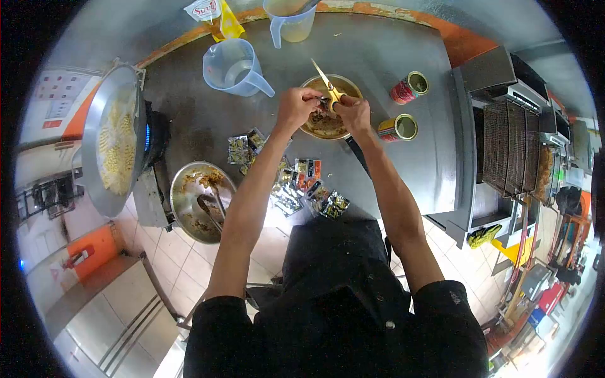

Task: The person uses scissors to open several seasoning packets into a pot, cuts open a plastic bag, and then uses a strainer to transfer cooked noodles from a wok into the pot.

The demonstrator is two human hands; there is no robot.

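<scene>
- The left hand (pixel 296 108) has its fingertips pinched together on a small dark piece (pixel 324 101), apparently a packet, above the pan (pixel 350 88).
- The right hand (pixel 355 114) is closed round the handles of the yellow scissors (pixel 333 92), just beside the left fingertips; the blades point away from the person.
- Under both hands, the pan holds brown food, so part of its filling looks done. Nearer the person than the left hand, many packets (pixel 309 169) lie loose; how many are cut open cannot be told.
- Right of the right hand, two cans (pixel 398 128) (pixel 408 90) stand upright, their tops apparently open.
- Beyond the left hand are a clear jug (pixel 229 66), a second jug (pixel 296 29) and a yellow bag (pixel 220 22).
- Left of the left hand, a metal bowl (pixel 183 220) holds spoons and brown remains; farther left, a wok (pixel 91 145) with frothing food sits by a blue flame (pixel 148 135).
- The pan handle (pixel 357 151) juts towards the person beside the right forearm, where a sleeve or arm could knock it.
</scene>
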